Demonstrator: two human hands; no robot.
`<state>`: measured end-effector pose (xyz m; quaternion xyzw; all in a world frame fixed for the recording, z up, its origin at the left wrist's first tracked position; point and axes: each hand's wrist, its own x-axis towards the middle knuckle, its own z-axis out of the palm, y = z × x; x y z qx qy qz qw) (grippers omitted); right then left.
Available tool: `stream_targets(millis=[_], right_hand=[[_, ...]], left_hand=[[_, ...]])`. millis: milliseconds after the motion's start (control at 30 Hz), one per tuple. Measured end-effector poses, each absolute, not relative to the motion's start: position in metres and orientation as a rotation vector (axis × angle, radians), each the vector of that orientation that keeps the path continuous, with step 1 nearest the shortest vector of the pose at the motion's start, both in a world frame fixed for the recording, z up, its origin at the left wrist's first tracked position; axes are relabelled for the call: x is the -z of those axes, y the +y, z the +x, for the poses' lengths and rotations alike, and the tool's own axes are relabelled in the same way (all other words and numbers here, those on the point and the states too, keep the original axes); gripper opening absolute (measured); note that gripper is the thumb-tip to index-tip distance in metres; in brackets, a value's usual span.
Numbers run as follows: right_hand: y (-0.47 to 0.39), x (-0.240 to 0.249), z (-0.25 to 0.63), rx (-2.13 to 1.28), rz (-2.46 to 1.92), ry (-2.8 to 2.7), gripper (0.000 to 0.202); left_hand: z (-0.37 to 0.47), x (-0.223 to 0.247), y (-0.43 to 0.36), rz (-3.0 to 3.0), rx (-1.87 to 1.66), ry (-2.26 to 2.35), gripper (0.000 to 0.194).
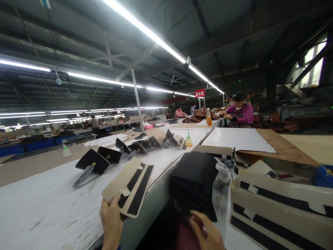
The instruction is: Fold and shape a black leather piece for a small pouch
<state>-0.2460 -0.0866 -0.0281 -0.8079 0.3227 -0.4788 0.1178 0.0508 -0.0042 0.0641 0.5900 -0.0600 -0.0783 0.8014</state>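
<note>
Left hand (pixel 111 222) gripping one beige panel (pixel 128 186) with two black strips; right hand (pixel 208 232) loosely open beside one black stack (pixel 194 180).

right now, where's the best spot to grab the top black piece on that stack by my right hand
Probably the near edge of the top piece on the black stack, pinched from the near side where the right hand sits. The stack's near edges face that hand; the beige boards crowd its right side.
</note>
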Motion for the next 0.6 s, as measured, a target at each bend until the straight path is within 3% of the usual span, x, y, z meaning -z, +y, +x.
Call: stream_targets(millis=[100, 233, 600], right_hand=[[-0.133, -0.019, -0.238, 1.459, -2.467, 1.034, 0.029], [-0.175, -0.06, -0.212, 1.282, -2.602, 1.299, 0.042], [-0.173, -0.061, -0.176, 0.94, -2.589, 1.915, 0.034]], left_hand=[[0.061, -0.062, 0.03, 1.239, 0.118, -0.119, 0.028], [0.073, -0.059, 0.035, 1.232, 0.158, -0.184, 0.029], [0.09, -0.037, 0.032, 1.495, 0.25, -0.377, 0.01]])
